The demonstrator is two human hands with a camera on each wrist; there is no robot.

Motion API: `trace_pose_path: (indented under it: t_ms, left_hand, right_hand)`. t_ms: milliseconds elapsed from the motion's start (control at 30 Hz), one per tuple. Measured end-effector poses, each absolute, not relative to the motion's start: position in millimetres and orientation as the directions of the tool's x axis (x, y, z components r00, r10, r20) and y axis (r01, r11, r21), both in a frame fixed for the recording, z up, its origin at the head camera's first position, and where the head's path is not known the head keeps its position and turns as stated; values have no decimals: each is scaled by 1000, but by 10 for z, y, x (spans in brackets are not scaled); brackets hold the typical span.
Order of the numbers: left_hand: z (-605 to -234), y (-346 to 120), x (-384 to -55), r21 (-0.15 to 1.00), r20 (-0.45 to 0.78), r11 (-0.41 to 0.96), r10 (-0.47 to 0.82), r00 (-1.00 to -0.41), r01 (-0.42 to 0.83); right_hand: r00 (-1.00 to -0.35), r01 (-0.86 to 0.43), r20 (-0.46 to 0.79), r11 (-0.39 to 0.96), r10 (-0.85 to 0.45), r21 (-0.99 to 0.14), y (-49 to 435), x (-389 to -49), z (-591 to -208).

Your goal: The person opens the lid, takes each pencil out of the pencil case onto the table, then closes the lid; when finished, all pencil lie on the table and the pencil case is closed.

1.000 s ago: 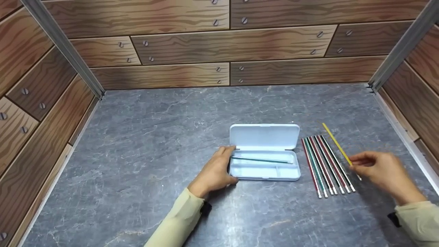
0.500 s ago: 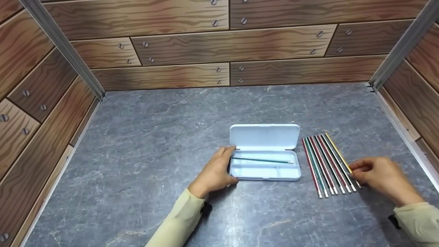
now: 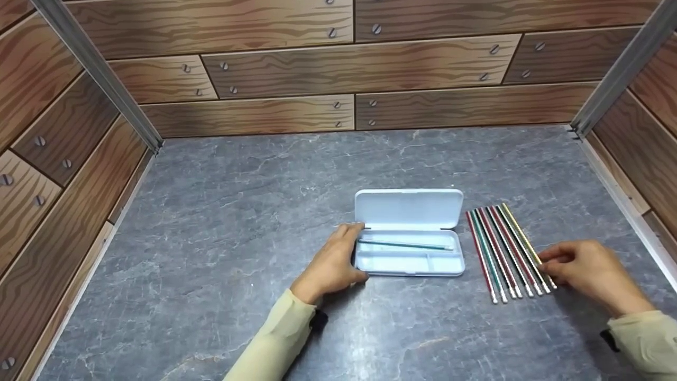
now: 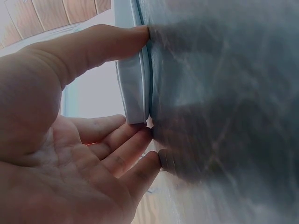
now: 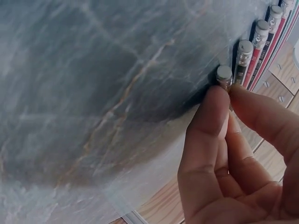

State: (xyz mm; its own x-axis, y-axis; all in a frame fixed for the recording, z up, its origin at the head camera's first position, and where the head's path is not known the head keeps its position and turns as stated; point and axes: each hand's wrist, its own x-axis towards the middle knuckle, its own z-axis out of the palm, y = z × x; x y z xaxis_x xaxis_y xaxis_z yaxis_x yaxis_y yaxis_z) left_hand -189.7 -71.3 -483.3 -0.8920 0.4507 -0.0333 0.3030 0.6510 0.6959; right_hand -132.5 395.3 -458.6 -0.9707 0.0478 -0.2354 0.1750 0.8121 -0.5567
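My left hand (image 3: 334, 263) holds the left end of an open light-blue pencil case (image 3: 444, 269), thumb at the front edge and fingers toward the back corner. The left wrist view shows the thumb on the wall of the case (image 4: 133, 88). One green pencil (image 3: 404, 244) lies in the long rear compartment. My right hand (image 3: 587, 272) pinches a yellow pencil (image 3: 518, 226) near its eraser end, at the right side of a row of striped pencils (image 3: 486, 254). In the right wrist view, thumb and fingertip meet just below the pencil's eraser (image 5: 224, 72).
The case's lid (image 3: 409, 209) stands up at the back. A grey marbled tabletop (image 3: 238, 211) lies under everything. Wood-patterned walls (image 3: 280, 74) with metal corner posts (image 3: 100, 79) enclose the back and sides.
My right hand has brought the yellow pencil leftward and toward me, so it now lies alongside the row. My left hand and the pencil case have stayed put.
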Motion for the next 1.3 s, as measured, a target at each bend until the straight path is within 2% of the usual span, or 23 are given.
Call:
trace_pose_path:
  t_ms: [267, 567, 800, 967, 1300]
  left_hand:
    - [-4826, -717, -1898, 705, -38, 644, 451, -892, 296]
    - [-4835, -724, -1902, 701, -28, 645, 451, -892, 304]
    - [-4817, -733, -1908, 697, -17, 641, 461, -887, 321]
    - [-4817, -729, -1911, 699, -20, 642, 457, -889, 314]
    - [-4827, -710, -1903, 696, -34, 651, 451, -892, 303]
  right_hand:
    - [-998, 48, 6, 865, 59, -499, 3812, -1412, -4536]
    - [-973, -152, 230, 788, -13, -597, 3271, -1634, -4512]
    - [-967, -217, 237, 772, -88, -597, 2927, -1751, -4468]
    - [-946, -319, 244, 743, -213, -589, 2756, -1817, -4511]
    - [-884, -466, 237, 735, -402, -492, 2552, -1936, -4622]
